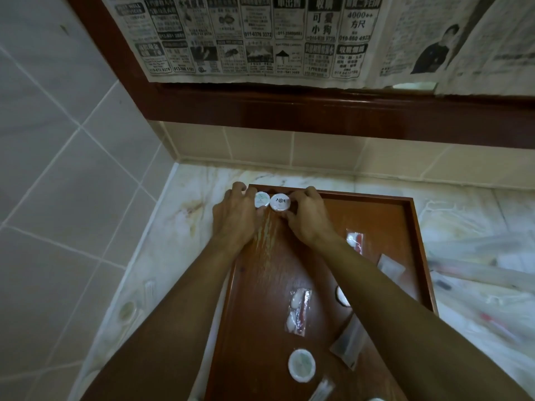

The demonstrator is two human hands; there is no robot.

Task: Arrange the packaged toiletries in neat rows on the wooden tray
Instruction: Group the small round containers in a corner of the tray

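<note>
Fingertips of both hands meet at the far left corner of the wooden tray (411, 224), each set curled round a small round white packet. The left hand (234, 218) pinches the left round packet (261, 199) between thumb and curled fingers; the right hand (307, 219) pinches the right round packet (280, 202), the one with a dark mark on its face. The two discs touch edge to edge, sitting just inside the tray's far rim, between the two hands.

Further back along the tray, toward the person, other toiletries lie scattered: a clear sachet with red and white contents (299, 311) near the middle, a smaller red-and-white sachet (355, 240) just beside the right wrist, a pale flat sachet (390, 267) near the right rim, a round packet partly hidden under the right forearm (342, 297), a dark-tinted plastic sleeve (348, 345), and another round white packet (301, 365) at the near end.

The tray rests on a marble counter (185, 227) in a tiled corner; long clear-wrapped items (477, 256) lie blurred on the counter to the right. Newspaper (260, 36) is taped over the dark wood-framed panel above
</note>
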